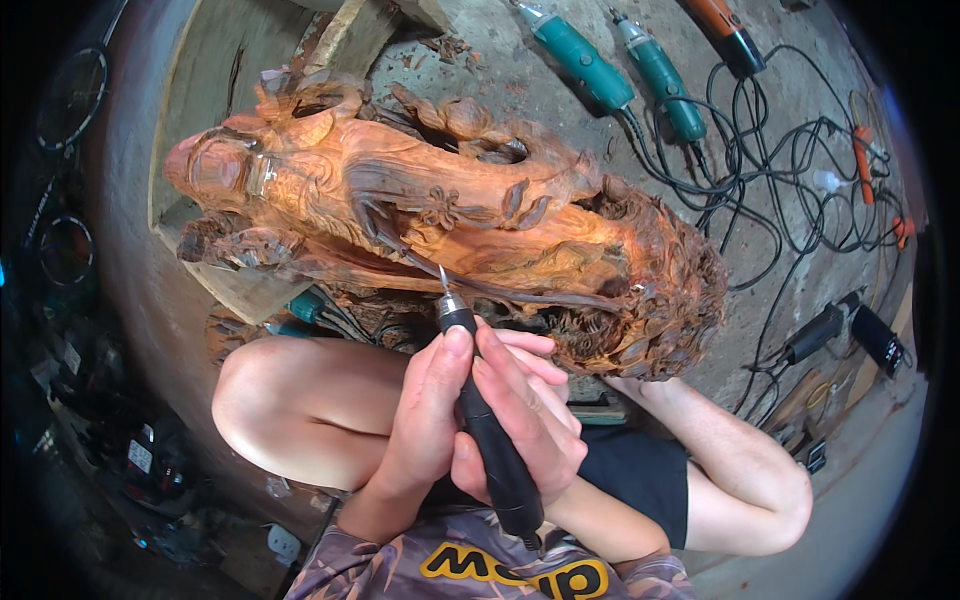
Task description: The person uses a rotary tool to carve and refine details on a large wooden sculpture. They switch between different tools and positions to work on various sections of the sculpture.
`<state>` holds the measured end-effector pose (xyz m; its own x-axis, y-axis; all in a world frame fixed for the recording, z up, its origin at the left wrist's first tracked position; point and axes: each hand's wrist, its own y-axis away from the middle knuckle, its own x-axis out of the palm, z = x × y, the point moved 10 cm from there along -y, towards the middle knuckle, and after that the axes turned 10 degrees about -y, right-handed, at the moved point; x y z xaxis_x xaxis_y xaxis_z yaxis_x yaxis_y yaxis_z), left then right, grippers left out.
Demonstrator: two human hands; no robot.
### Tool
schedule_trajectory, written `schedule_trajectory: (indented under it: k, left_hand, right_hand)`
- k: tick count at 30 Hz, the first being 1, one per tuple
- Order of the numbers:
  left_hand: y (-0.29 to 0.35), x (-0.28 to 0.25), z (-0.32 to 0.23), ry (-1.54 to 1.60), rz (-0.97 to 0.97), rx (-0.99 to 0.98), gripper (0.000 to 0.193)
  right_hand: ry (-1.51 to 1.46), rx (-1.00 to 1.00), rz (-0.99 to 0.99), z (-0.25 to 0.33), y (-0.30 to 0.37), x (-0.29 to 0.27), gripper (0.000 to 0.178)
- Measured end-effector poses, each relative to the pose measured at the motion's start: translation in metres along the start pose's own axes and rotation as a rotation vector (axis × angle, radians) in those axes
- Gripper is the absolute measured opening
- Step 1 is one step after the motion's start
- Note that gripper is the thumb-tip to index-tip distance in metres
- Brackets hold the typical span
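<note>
A large reddish-brown wood carving (470, 230) lies across the view in front of me, with robe-like folds, a small flower and knotty, deeply cut roots at its right end. Between my hands is a black rotary carving pen (495, 450) with a silver collar and a thin pointed bit. The bit reaches the carving's lower edge; whether it touches the wood I cannot tell. My left hand (425, 405) is closed on the pen, its thumb near the collar. Wrapped round the pen from the other side is my right hand (535, 410), fingers curled.
Two teal rotary grinders (580, 62) lie beyond the carving, beside an orange-and-black power tool (728, 38). Tangled black cables (745, 160) spread at the right. A dark phone-like device (878, 338) sits farther right. Wooden boards (235, 75) stand behind the carving's left end. My bent legs flank my arms.
</note>
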<state>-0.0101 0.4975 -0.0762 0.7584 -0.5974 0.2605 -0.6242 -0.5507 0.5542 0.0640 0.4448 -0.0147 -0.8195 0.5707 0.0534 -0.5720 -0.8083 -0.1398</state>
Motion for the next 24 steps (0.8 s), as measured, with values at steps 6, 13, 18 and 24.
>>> schedule_trajectory:
  k: [6,13,18,24]
  left_hand:
    - [0.002,0.0,0.007,0.128,-0.046,-0.103,0.049]
    - [-0.001,0.016,0.015,0.031,0.04,-0.172,0.058]
    - [0.002,-0.001,0.001,0.089,0.025,-0.013,0.045]
    - [0.005,-0.016,-0.009,-0.049,0.034,0.156,0.043]
  right_hand:
    - [0.126,-0.06,0.035,0.002,0.005,0.003,0.05]
    - [0.172,-0.003,0.047,0.0,0.017,-0.01,0.055]
    - [0.167,-0.087,0.126,-0.002,0.021,0.006,0.057]
    - [0.148,0.064,0.238,-0.025,0.069,-0.02,0.055]
